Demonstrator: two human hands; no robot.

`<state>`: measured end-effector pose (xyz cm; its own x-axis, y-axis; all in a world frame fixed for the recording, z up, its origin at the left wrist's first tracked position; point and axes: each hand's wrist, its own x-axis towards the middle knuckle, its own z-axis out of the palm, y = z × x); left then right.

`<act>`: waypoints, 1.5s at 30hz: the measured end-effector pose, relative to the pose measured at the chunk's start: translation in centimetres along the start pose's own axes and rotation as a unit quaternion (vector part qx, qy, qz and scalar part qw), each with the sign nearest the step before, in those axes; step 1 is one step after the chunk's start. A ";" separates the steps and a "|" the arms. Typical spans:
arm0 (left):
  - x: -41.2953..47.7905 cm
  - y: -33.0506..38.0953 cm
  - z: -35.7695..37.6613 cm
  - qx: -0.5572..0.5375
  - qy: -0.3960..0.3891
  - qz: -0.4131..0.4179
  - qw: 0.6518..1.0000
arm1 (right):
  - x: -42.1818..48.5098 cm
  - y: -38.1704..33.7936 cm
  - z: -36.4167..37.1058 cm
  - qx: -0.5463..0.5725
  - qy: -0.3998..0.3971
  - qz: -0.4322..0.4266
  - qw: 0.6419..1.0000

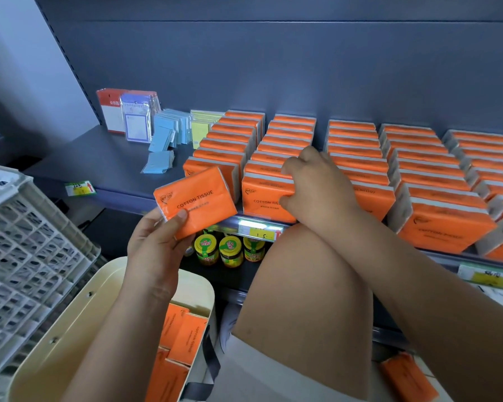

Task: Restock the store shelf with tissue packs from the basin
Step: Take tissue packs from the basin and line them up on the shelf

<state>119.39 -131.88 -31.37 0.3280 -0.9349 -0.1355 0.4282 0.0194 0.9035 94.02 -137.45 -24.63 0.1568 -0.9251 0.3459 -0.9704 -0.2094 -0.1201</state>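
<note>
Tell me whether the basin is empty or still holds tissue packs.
Not empty. Several orange tissue packs stand on edge inside the cream basin. How many more lie beneath them cannot be told.

A single wide-angle camera, worn on the person's head, looks forward and down, close over the shelf (pixel 99 158) at 12 o'clock, basin (pixel 55 343) at 7 o'clock.
</note>
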 end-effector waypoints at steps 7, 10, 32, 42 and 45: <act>0.5 0.8 -0.2 0.038 -0.042 0.024 0.998 | -0.7 -3.2 -0.4 0.101 0.060 -0.159 0.980; 1.3 0.9 -0.3 0.043 -0.045 0.041 0.997 | -0.6 -6.1 0.3 0.239 0.021 -0.117 0.964; 6.8 3.0 1.7 0.233 -0.019 0.065 0.970 | 0.1 -12.5 3.6 0.351 -0.178 0.135 0.909; 8.3 3.3 2.3 0.229 -0.003 0.019 0.973 | 0.5 -12.0 3.3 0.336 -0.217 0.144 0.905; 8.5 3.5 2.3 0.237 -0.011 0.009 0.971 | 0.6 -11.9 3.4 0.327 -0.223 0.143 0.907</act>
<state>121.75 -140.58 -28.42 0.3118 -0.9433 -0.1142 -0.0150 -0.1251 0.9920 106.30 -136.59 -26.20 0.1167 -0.9768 -0.1795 -0.6893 0.0505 -0.7227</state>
